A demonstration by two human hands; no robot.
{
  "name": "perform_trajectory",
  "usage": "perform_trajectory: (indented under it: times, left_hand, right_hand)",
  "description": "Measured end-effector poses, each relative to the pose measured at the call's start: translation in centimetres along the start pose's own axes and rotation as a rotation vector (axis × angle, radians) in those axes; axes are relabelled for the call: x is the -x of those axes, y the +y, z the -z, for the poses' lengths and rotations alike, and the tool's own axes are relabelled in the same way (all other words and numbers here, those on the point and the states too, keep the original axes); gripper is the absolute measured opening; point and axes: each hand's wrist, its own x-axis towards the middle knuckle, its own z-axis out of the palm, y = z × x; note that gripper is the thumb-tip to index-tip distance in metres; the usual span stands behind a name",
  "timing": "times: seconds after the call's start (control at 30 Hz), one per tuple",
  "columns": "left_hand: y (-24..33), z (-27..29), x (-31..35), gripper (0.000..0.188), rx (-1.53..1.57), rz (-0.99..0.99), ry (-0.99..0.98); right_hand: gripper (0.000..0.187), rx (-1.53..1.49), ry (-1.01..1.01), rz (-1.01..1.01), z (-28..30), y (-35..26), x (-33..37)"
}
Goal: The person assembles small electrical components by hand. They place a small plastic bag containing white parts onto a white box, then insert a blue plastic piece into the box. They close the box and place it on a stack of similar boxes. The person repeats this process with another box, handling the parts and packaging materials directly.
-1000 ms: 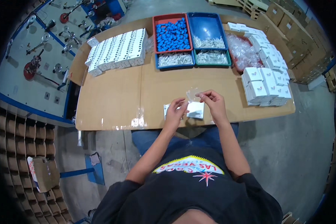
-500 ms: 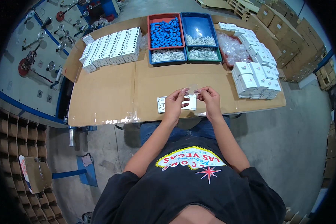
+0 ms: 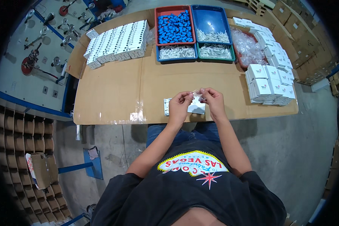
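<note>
A small clear plastic bag (image 3: pixel 196 92) is stretched between my two hands, just above the cardboard-covered table's near edge. The fingertips of my left hand (image 3: pixel 180 106) pinch one side of it. My right hand (image 3: pixel 215 104) pinches the other side, with thumb and forefinger together. Beneath the hands lies a flat white box (image 3: pixel 198 107), partly covered by my fingers. Left of it, a white piece with small dark marks (image 3: pixel 166 107) shows past my left hand. Whether anything is inside the bag cannot be made out.
Across the table stand a red tray of blue parts (image 3: pixel 157 26), a blue tray (image 3: pixel 209 17) and two trays of small white pieces. White boxes (image 3: pixel 116 43) stand in rows at left; more white boxes (image 3: pixel 265 86) are stacked at right, beside a red tray of clear bags (image 3: pixel 248 47).
My hands have come slightly closer together, and the bag between them looks more bunched. The whole view has shifted a little, so the table sits further right.
</note>
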Motion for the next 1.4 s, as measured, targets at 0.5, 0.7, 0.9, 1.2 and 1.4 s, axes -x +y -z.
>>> perform_trajectory:
  times: [0.5, 0.7, 0.9, 1.2, 1.4]
  left_hand:
    - [-1.4, 0.4, -2.6, 0.023, 0.092, 0.186, 0.134]
    - [-2.3, -0.2, -2.9, 0.022, 0.149, 0.174, 0.101]
    - [-3.5, 0.7, -2.9, 0.022, 0.084, 0.126, 0.114]
    - [-2.7, 1.0, -3.0, 0.016, -0.176, -0.116, 0.121]
    - [-1.0, 0.3, -2.5, 0.011, -0.393, -0.222, 0.084]
  right_hand:
    - [0.016, 0.657, 0.099, 0.533, -0.9, -1.5, -0.1]
    - [0.018, 0.496, -0.070, 0.241, -1.0, 1.0, -0.9]
    - [0.021, 0.544, -0.178, 0.196, -0.8, 1.2, -1.2]
    - [0.017, 0.274, -0.124, 0.063, -0.6, 3.4, -1.9]
    - [0.009, 0.483, 0.044, 0.094, -1.3, 1.7, -1.2]
